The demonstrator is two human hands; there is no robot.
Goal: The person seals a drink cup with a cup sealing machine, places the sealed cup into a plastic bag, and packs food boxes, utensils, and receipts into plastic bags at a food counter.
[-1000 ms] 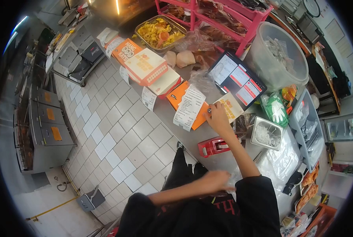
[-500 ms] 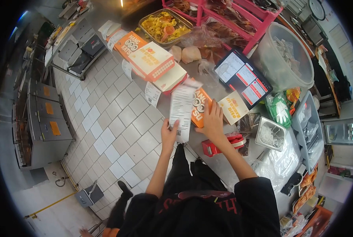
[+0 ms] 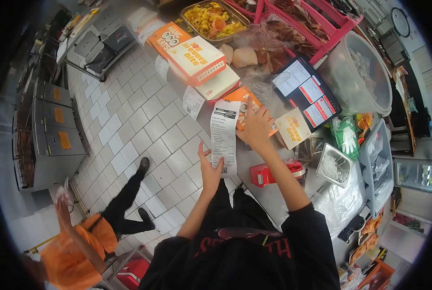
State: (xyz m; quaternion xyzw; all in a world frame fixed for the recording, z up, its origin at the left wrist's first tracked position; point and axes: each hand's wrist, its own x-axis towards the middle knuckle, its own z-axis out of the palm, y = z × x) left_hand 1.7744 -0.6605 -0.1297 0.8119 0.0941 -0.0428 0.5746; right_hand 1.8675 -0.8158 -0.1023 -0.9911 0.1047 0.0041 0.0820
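My left hand point(image 3: 210, 169) pinches the lower end of a long printed receipt point(image 3: 224, 128) between thumb and fingers. The receipt hangs flat, its print facing me. My right hand point(image 3: 256, 126) grips an orange food box point(image 3: 240, 98) from above, fingers spread over its top and covering much of it. The receipt's upper part overlaps the box's left side. Just right of that hand lies a cream box point(image 3: 294, 128) with orange lettering. A red stapler point(image 3: 276, 173) rests below my right wrist.
Stacked food boxes point(image 3: 196, 60) with receipts stand along the counter's left edge. A tablet point(image 3: 307, 92), plastic tub point(image 3: 358, 72), pink basket point(image 3: 317, 38), food tray point(image 3: 216, 21) and metal container point(image 3: 334, 165) crowd the counter. A co-worker in orange point(image 3: 78, 251) is at lower left.
The receipt has straightened and its print now reads sharply. My right hand has moved up the orange box, which has turned. The co-worker has come further into view at lower left.
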